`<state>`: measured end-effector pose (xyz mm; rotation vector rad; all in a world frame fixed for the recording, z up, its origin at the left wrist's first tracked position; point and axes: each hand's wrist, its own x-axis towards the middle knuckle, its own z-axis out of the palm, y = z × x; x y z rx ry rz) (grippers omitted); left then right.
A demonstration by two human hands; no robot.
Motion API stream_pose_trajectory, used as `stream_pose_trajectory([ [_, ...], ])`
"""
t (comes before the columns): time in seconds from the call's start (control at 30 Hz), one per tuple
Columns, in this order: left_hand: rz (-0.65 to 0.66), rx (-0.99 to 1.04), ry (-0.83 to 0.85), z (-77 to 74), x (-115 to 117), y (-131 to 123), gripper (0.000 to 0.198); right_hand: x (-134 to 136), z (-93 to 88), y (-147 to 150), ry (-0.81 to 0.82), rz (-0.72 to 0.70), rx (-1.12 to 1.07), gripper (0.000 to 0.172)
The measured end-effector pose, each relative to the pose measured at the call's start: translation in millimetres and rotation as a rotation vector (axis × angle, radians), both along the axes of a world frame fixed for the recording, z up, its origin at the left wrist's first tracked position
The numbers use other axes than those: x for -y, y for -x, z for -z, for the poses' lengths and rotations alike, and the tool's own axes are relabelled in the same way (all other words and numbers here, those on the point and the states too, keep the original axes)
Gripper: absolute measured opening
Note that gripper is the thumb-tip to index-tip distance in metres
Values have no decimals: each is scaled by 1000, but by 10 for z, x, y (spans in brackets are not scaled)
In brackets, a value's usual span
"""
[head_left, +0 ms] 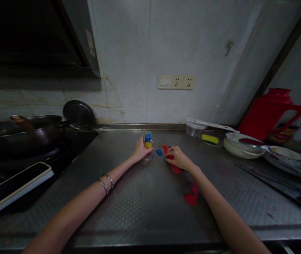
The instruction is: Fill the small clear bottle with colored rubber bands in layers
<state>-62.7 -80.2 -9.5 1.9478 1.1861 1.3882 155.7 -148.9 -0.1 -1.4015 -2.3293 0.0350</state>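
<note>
My left hand [140, 150] is closed around a small stack of toy blocks [148, 139], blue on top and yellow below, standing on the steel counter [150, 208]. My right hand [178, 157] lies just to the right, fingers curled over red pieces [176, 169] on the counter. A loose blue piece [159, 152] sits between the two hands. More red pieces [192, 196] lie nearer to me beside my right forearm. Two bracelets [106, 182] ring my left wrist.
A dark wok [28, 132] with a wooden handle and a round lid [78, 114] stand at the left on the stove. A flat tray [12, 188] lies front left. Stacked plates [241, 144], a yellow sponge [210, 138], a clear tub [194, 129] and a red jug [270, 111] fill the right.
</note>
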Motion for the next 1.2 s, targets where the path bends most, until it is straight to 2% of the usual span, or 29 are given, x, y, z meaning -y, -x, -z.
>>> stream_pose_trajectory([
  [0.07,-88,-69,-32,8,80,42,77,2,-5,10,-1,-12,25,19],
  [0.13,-136,-147,-97,0,193,84,58,-2,-3,14,-3,-24,40,19],
  [0.23,8,-346,-154,-23,358,119,19,-10,6,18,4,-34,59,18],
  [0.3,110,-463,-119,-29,428,116,8,-7,5,30,6,-40,70,17],
  [0.47,91,-545,-33,8,460,52,9,36,-25,85,-30,-52,113,16],
  [0.9,93,-544,-37,-18,451,-96,15,83,-83,156,-57,-14,245,19],
  [0.97,112,-523,-83,-83,472,-64,14,80,-84,149,-60,-7,253,19],
  [1.03,102,-510,-157,-220,483,-11,13,79,-82,140,-60,4,251,19],
  [1.13,-2,-502,-263,-542,439,95,18,77,-77,132,-48,26,242,19],
  [1.2,-92,-514,-277,-777,356,171,20,75,-70,131,-47,37,241,19],
])
